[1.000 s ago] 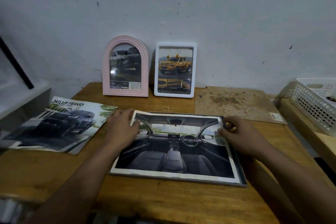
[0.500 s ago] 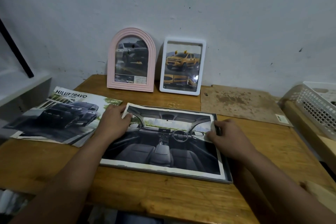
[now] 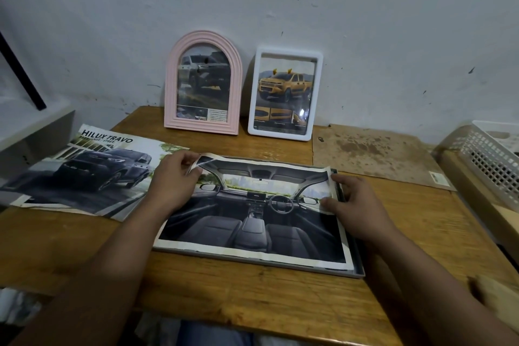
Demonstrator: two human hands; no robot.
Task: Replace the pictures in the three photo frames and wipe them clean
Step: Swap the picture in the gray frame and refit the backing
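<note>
While the large car-interior picture (image 3: 252, 213) lay across a flat grey frame (image 3: 356, 267) on the wooden table (image 3: 252, 298), both hands worked at its far corners. The left hand (image 3: 171, 185) pinched the picture's far-left corner between thumb and fingertips, and that corner was curled up off the frame. The right hand (image 3: 356, 205) rested over the picture's right edge, its fingers curved down onto the paper and the frame's rim; the thumb lay on the print, but whether it actually pinched the sheet or only pressed it could not be told. The near edge of the picture sat flat inside the frame, close to the table's front.

Against the wall at the back of the table stood two upright frames side by side, close together: a pink arched frame (image 3: 203, 36) holding a dark pickup-truck picture, and to its right a white rectangular frame (image 3: 286, 51) holding a yellow pickup picture. Left of the left hand, a "Hilux Travo" brochure page (image 3: 84, 171) lay flat, overhanging the table's left edge. A stained brown board (image 3: 373, 154) lay on the table's far-right part, and a white slotted basket (image 3: 488, 157) sat beyond it at the right.
</note>
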